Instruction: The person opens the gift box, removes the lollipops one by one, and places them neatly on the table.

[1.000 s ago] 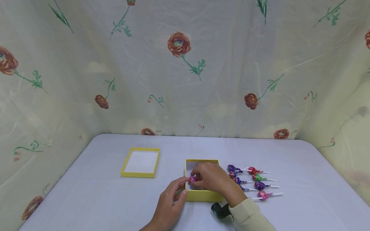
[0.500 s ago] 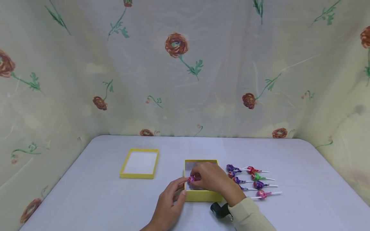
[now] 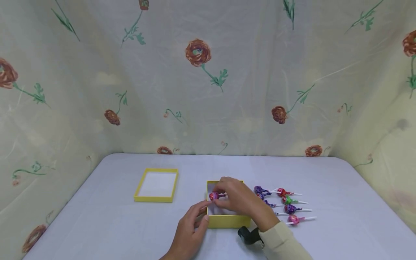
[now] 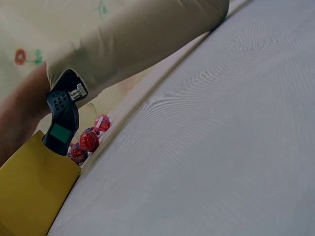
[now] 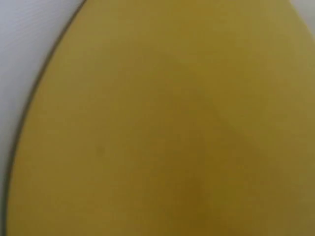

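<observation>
The right hand (image 3: 238, 195) reaches into an open yellow box (image 3: 229, 221) and pinches a pink-wrapped lollipop (image 3: 213, 196) between thumb and fingers; the lollipop's stick is hidden by the hand. At the box's front left corner the left hand (image 3: 190, 231) touches the wall, its index finger near the left rim and its thumb by the front. The left wrist view shows a box corner (image 4: 37, 187) below the right forearm. Blurred yellow box wall (image 5: 162, 123) fills most of the right wrist view, where no hand is visible.
Several wrapped lollipops lie right of the box, among them a purple one (image 3: 290, 209), a green one (image 3: 287, 200) and a pink one (image 3: 294, 219). A yellow-edged lid (image 3: 156, 199) lies back left. A black camera mount (image 3: 248, 235) is on the right wrist.
Inside the box, the right hand and the pink lollipop have shifted slightly toward the back, and more of the wrapper shows. The left hand stays at the corner.
</observation>
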A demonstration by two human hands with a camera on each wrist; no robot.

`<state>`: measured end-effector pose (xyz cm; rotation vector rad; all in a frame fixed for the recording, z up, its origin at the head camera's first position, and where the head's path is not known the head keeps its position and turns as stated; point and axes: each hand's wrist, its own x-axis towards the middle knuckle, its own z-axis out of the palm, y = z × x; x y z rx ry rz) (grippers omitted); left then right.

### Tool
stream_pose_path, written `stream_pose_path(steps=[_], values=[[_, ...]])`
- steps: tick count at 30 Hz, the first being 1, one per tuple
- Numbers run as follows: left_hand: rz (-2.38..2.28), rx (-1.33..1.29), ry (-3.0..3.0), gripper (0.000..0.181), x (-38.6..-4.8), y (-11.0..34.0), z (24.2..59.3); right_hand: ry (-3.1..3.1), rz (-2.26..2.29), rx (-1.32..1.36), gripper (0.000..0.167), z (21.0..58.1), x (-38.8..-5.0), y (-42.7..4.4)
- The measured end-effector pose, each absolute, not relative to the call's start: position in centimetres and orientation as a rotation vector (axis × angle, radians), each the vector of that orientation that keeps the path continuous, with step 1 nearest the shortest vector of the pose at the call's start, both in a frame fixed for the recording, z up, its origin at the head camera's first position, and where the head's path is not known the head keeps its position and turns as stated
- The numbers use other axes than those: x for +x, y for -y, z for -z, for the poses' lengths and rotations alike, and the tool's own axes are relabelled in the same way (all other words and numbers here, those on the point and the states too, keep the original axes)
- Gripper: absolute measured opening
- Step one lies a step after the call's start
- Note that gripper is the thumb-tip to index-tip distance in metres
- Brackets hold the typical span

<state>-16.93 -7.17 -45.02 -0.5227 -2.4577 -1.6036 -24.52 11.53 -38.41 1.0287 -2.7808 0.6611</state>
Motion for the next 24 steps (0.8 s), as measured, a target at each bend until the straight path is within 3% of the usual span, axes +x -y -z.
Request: stream_pose_path(steps=[24], values=[[1.665, -0.509, 2.464, 0.034, -17.0, 7.1, 44.6, 2.607, -0.647, 0.968, 0.023, 34.5, -22.9, -13.7]])
